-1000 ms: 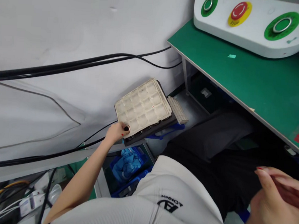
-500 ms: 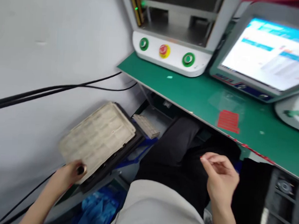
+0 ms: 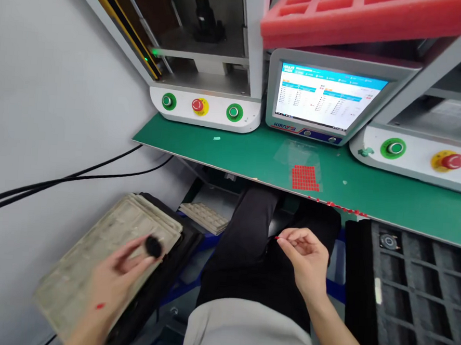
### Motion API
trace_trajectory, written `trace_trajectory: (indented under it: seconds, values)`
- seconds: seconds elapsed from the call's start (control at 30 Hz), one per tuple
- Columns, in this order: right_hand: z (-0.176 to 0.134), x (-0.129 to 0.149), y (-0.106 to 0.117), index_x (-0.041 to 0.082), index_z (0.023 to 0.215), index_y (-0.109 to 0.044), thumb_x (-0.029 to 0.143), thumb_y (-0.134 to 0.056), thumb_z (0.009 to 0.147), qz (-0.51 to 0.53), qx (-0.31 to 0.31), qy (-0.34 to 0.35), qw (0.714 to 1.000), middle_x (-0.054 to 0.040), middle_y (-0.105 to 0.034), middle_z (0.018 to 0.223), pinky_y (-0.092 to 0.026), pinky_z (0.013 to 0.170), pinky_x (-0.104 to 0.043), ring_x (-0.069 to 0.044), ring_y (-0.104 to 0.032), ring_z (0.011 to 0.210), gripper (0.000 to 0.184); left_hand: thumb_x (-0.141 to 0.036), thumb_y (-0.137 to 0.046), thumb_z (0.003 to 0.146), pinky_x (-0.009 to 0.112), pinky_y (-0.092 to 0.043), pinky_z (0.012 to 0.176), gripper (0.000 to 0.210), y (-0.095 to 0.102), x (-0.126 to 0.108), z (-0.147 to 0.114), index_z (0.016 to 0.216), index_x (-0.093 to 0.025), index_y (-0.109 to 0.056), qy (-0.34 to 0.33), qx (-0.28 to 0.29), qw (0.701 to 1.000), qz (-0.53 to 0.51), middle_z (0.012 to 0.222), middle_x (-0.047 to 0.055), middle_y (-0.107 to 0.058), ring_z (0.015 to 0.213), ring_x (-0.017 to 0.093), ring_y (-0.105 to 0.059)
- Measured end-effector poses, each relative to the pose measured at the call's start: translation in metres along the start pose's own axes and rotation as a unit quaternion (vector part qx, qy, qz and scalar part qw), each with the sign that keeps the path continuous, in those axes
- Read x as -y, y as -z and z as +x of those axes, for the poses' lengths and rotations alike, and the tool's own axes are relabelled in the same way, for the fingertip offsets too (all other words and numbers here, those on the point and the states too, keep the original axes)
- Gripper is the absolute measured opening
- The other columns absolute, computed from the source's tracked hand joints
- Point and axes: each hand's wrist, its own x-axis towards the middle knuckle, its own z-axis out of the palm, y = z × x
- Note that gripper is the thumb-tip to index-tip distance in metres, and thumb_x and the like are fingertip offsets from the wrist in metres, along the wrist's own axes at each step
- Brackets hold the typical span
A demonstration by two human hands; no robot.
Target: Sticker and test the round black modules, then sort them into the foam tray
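My left hand (image 3: 121, 270), blurred by motion, holds a round black watch body (image 3: 153, 247) between thumb and fingers. It is over the stacked pale plastic trays (image 3: 88, 252) at the left. A small red patch (image 3: 100, 306) shows on the wrist. Above my lap, my right hand (image 3: 305, 258) pinches a tiny red sticker (image 3: 277, 238) between thumb and forefinger. On the green bench lies a sheet of small red stickers (image 3: 305, 178). Several red stickers (image 3: 340, 206) line the bench edge. Another watch body (image 3: 389, 241) sits in a compartment of the black tray (image 3: 407, 272) at my right.
Behind the green bench top (image 3: 201, 147) stand a test machine (image 3: 207, 108) with buttons, a monitor (image 3: 324, 100) and a second machine (image 3: 423, 153). Red foam (image 3: 364, 29) rests above the monitor. Black cables (image 3: 77, 176) cross the left side.
My left hand has lifted and come rightward, bringing the watch body up from the pale trays' near edge. My right hand keeps its pinch. The camera view has swung to the right.
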Motion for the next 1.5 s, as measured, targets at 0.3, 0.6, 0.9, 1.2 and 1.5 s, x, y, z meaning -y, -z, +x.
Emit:
trace_trajectory:
  seconds: [0.3,0.6,0.9,1.2,1.5]
  values:
    - [-0.008,0.029,0.012,0.02,0.075,-0.061,0.01,-0.078,0.072,0.066,-0.053,0.063,0.994,0.0004,-0.073,0.072,-0.057,0.058,-0.021,-0.012,-0.07,0.064,0.02,-0.034,-0.087,0.066,0.024,-0.06,0.054,0.049,-0.206,-0.045,0.0,0.111,-0.022,-0.071,-0.12,0.422,0.848,-0.297,0.104,0.011,-0.075,0.074,0.023,-0.075]
    - [-0.01,0.034,0.01,0.022,0.076,-0.058,0.015,-0.082,0.07,0.129,-0.048,0.039,0.99,0.0043,-0.068,0.068,-0.056,0.061,-0.021,-0.01,-0.066,0.062,0.026,-0.024,-0.082,0.072,0.029,-0.064,0.073,0.05,-0.224,-0.061,-0.011,0.12,-0.028,-0.07,-0.244,0.486,0.796,-0.265,0.112,0.01,-0.071,0.085,0.021,-0.074]
    - [-0.014,0.037,0.007,0.023,0.083,-0.061,0.012,-0.077,0.078,0.154,-0.005,0.042,0.987,0.0044,-0.068,0.072,-0.059,0.068,-0.023,-0.011,-0.067,0.069,0.02,-0.015,-0.081,0.069,0.026,-0.062,0.079,0.054,-0.219,-0.061,-0.012,0.121,-0.023,-0.069,-0.264,0.484,0.793,-0.26,0.116,0.011,-0.068,0.089,0.019,-0.072]
    - [-0.005,0.029,0.002,0.027,0.103,-0.06,0.015,-0.082,0.074,0.184,0.02,-0.037,0.982,-0.0007,-0.064,0.113,-0.061,0.076,-0.024,-0.015,-0.072,0.095,0.038,-0.013,-0.081,0.063,0.035,-0.059,0.088,0.063,-0.216,-0.053,-0.011,0.123,-0.02,-0.062,-0.419,0.355,0.815,-0.184,0.105,0.009,-0.074,0.101,0.024,-0.069]
    - [-0.002,0.031,0.008,0.027,0.104,-0.053,0.013,-0.089,0.062,0.237,0.077,-0.119,0.961,0.0017,-0.061,0.104,-0.06,0.059,-0.023,-0.011,-0.07,0.071,0.057,-0.015,-0.081,0.066,0.036,-0.053,0.091,0.064,-0.215,-0.05,-0.004,0.126,-0.02,-0.061,-0.513,0.324,0.779,-0.159,0.104,0.008,-0.073,0.108,0.023,-0.06]
